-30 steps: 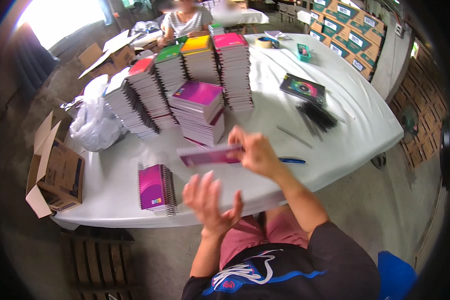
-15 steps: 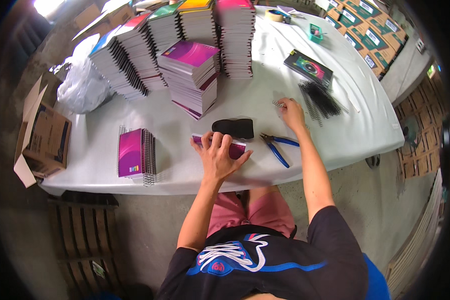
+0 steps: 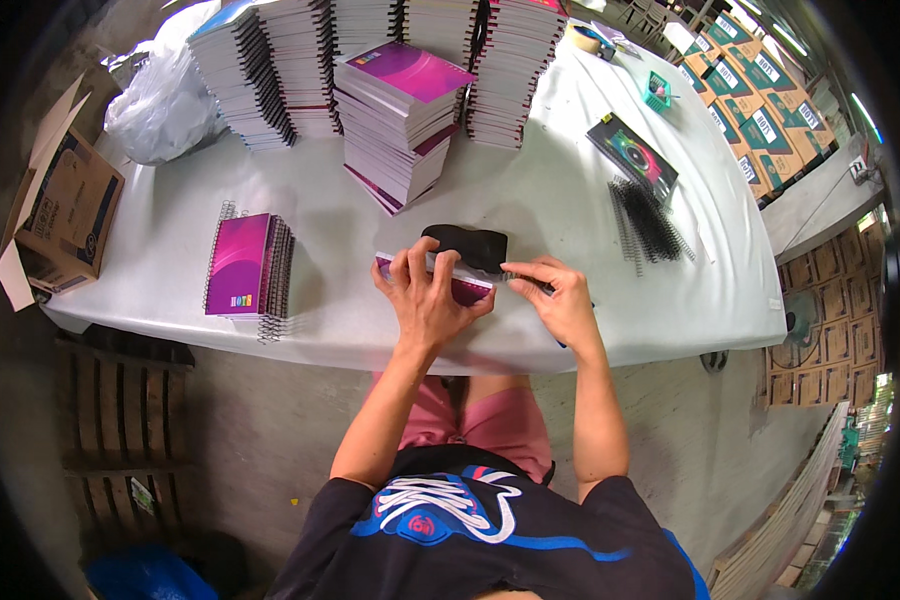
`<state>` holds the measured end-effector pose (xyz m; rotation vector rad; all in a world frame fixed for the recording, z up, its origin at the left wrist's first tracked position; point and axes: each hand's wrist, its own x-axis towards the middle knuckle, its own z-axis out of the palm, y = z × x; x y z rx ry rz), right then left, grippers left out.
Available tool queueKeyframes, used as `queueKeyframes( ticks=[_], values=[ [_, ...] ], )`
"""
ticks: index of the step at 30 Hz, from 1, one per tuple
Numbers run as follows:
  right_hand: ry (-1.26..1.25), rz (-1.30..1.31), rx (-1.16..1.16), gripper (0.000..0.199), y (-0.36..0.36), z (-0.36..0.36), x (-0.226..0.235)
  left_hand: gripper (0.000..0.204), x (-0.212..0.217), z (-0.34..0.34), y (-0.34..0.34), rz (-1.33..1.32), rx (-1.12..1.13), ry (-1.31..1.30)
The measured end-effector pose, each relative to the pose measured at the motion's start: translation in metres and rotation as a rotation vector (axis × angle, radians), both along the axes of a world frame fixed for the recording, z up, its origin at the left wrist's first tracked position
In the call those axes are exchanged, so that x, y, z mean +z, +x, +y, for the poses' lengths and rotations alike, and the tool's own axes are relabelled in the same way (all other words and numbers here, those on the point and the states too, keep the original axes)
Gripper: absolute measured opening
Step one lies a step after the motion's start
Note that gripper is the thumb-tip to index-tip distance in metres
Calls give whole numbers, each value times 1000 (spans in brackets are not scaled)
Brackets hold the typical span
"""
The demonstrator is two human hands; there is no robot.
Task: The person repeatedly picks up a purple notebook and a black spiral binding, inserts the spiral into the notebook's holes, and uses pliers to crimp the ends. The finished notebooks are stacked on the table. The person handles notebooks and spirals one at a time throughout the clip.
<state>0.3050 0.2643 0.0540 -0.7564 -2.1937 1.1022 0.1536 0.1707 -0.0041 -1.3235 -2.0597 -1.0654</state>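
Observation:
My left hand (image 3: 422,300) grips a purple-covered notebook (image 3: 472,291), fingers over its far side and thumb at its near right. Pinched in my right hand (image 3: 560,305) is a dark wire spiral coil (image 3: 515,277), its tip at the notebook's right end. Whether the coil has entered the holes cannot be made out. Just beyond the notebook lies a black curved block (image 3: 467,246). Cutting pliers are mostly hidden under my right hand, with only bits of blue handle showing. To the left, several purple spiral notebooks (image 3: 240,262) are piled.
A stack of purple books (image 3: 400,130) stands mid-table, before tall stacks of spiral-bound books (image 3: 515,80). Loose black coils (image 3: 650,220) lie at right near a dark printed box (image 3: 633,155). A plastic bag (image 3: 160,110) and an open carton (image 3: 75,210) are at left.
My right hand has come left and nearer, bringing the coil from beside the loose coils to the notebook's right end. My left hand keeps hold of the notebook. The view has shifted slightly.

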Motion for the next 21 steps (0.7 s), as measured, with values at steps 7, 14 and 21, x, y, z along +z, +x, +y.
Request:
queueKeyframes(
  ticks=[7,14,21],
  values=[
    [-98,-68,107,17,-1,-2,1,55,2,3,0,6,28,-46],
    [-44,29,24,18,-6,-1,-3,54,2,2,1,6,19,-27],
    [-81,-6,81,18,-5,0,-2,53,5,4,2,-17,6,-61]
  ],
)
